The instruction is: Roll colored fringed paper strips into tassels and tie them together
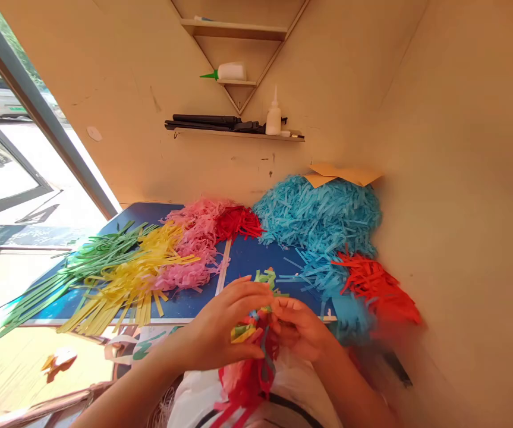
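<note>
Over my lap, both hands are at a garland of crepe paper strips (pixel 248 380), mostly red with bits of yellow, blue and green along its upper part. My left hand (pixel 220 324) curves loosely round it from the left, thumb below and fingers above, with yellow strips showing in between. From the other side my right hand (pixel 299 328) pinches the garland's upper part between thumb and fingers. The exact grip point is partly hidden by the fingers. Light green strips (pixel 266 277) stick up beyond my fingertips, over the table edge.
On the blue table (pixel 256 255) lie heaps of green strips (pixel 100 252), yellow strips (pixel 149 261), pink strips (pixel 198 238), red strips (pixel 238 223) and blue strips (pixel 318 214). More red strips (pixel 381 288) hang at right. A wall shelf (pixel 238 135) holds a white bottle (pixel 273 116).
</note>
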A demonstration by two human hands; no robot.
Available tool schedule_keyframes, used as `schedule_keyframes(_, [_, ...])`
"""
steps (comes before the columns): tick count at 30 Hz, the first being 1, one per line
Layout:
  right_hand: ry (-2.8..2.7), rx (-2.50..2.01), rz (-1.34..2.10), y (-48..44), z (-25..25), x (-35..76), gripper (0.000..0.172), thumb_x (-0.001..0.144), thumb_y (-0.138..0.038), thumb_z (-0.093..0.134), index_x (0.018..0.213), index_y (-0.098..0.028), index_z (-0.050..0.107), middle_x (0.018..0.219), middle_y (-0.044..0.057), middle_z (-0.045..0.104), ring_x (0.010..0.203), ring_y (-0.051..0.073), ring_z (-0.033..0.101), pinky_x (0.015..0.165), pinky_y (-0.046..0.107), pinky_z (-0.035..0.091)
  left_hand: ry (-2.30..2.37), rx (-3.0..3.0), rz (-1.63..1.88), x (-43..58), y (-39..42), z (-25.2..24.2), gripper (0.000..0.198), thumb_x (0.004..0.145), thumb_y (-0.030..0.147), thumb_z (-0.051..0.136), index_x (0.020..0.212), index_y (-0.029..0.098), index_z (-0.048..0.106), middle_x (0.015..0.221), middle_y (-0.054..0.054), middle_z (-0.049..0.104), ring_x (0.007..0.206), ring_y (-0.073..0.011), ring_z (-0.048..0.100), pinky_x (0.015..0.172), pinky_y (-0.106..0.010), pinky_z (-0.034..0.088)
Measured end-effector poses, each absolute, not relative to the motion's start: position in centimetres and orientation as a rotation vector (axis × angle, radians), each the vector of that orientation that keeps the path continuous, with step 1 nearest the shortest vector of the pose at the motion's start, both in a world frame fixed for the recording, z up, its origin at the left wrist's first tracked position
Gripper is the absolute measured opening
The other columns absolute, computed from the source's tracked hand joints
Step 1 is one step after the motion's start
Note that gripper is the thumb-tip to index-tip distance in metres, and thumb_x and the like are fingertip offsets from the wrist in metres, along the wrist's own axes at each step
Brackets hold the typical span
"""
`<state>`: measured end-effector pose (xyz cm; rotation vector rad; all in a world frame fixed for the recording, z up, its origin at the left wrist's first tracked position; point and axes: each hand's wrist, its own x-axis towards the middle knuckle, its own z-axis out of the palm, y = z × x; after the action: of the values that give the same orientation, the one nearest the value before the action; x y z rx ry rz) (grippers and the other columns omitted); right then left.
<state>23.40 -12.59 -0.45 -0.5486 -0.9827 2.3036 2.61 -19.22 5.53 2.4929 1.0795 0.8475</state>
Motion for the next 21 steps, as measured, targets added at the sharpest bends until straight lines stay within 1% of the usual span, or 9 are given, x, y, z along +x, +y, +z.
schedule_keyframes(2, [-0.992,-0.527,2.298,-12.9,-0.4,23.3,0.035,0.076,-0.042,0.079,0.07,-0.015,0.057,0.058,-0.003,0.06,0.037,0.0,0.015,0.037,0.018,0.008,1.024,2.408,0.749,2.4,-17.5,6.1,0.072,0.076,0.053,0.074,0.136,0.024,0.049,0.127,-0.012,0.064,0.119,-0.0265,0.06,0.112,-0.047,0.04])
schedule_keyframes(4, [-0.998,-0.538,2.244,-13.1,-0.3,23.1,0.034,0.074,-0.041,0.08,0.073,-0.015,0.058,0.062,-0.002,0.062,0.038,0.0,0.016,0.038,0.018,0.009,1.04,2.322,0.736,2.8,-16.3,5.6,0.071,0.073,0.053,0.076,0.131,0.022,0.051,0.123,-0.01,0.066,0.118,-0.0256,0.061,0.115,-0.048,0.034])
schedule_keyframes(6, [-1.049,-0.576,2.14,-13.2,-0.2,23.2,0.035,0.071,-0.041,0.082,0.075,-0.016,0.059,0.067,-0.001,0.064,0.039,0.0,0.019,0.04,0.018,0.012,1.148,2.241,0.768,3.5,-15.9,4.5,0.059,0.075,0.048,0.077,0.124,0.022,0.056,0.117,-0.008,0.069,0.115,-0.0251,0.062,0.114,-0.046,0.036])
schedule_keyframes(8, [-1.147,-0.668,1.963,-13.2,-0.2,23.4,0.034,0.069,-0.041,0.082,0.076,-0.017,0.059,0.068,-0.002,0.062,0.043,0.002,0.031,0.044,0.017,0.021,1.243,2.201,0.775,3.9,-15.9,3.7,0.044,0.078,0.041,0.074,0.117,0.022,0.061,0.113,-0.007,0.072,0.113,-0.0252,0.063,0.11,-0.045,0.039])
schedule_keyframes(10, [-1.289,-0.797,1.752,-13.3,-0.1,23.6,0.029,0.071,-0.037,0.08,0.085,-0.019,0.061,0.067,-0.004,0.058,0.052,0.007,0.044,0.05,0.019,0.032,1.271,2.19,0.757,3.9,-16.0,3.3,0.03,0.084,0.035,0.067,0.111,0.022,0.066,0.107,-0.006,0.074,0.106,-0.0232,0.066,0.11,-0.044,0.039])
schedule_keyframes(13, [-1.653,-0.974,1.379,-13.7,0.3,23.8,0.02,0.077,-0.028,0.071,0.096,-0.021,0.067,0.071,-0.003,0.058,0.065,0.013,0.053,0.061,0.024,0.039,1.209,2.17,0.73,3.4,-15.8,3.3,0.018,0.089,0.032,0.06,0.102,0.023,0.07,0.093,-0.002,0.076,0.09,-0.0179,0.068,0.112,-0.04,0.035])
schedule_keyframes(15, [-1.879,-1.02,1.106,-13.9,0.5,23.7,0.008,0.083,-0.024,0.064,0.086,-0.021,0.07,0.074,-0.001,0.06,0.069,0.015,0.054,0.064,0.026,0.039,1.196,2.128,0.699,3.1,-15.8,3.3,0.018,0.089,0.034,0.059,0.097,0.023,0.07,0.089,-0.001,0.074,0.085,-0.0168,0.066,0.105,-0.037,0.041])
schedule_keyframes(19, [-1.944,-0.988,0.913,-14.4,0.4,23.1,0.018,0.088,-0.025,0.059,0.073,-0.019,0.066,0.07,0.0,0.058,0.066,0.014,0.052,0.062,0.025,0.037,1.19,1.946,0.68,3.3,-16.0,2.4,0.025,0.089,0.04,0.053,0.098,0.019,0.063,0.09,-0.002,0.068,0.079,-0.015,0.059,0.074,-0.026,0.048])
schedule_keyframes(21, [-1.888,-0.986,0.929,-14.4,0.2,22.8,0.018,0.087,-0.026,0.06,0.072,-0.019,0.066,0.069,-0.001,0.058,0.065,0.013,0.051,0.06,0.024,0.036,1.18,1.882,0.666,3.6,-16.1,2.0,0.031,0.085,0.045,0.058,0.099,0.018,0.061,0.088,0.0,0.066,0.075,-0.0144,0.057,0.069,-0.025,0.046])
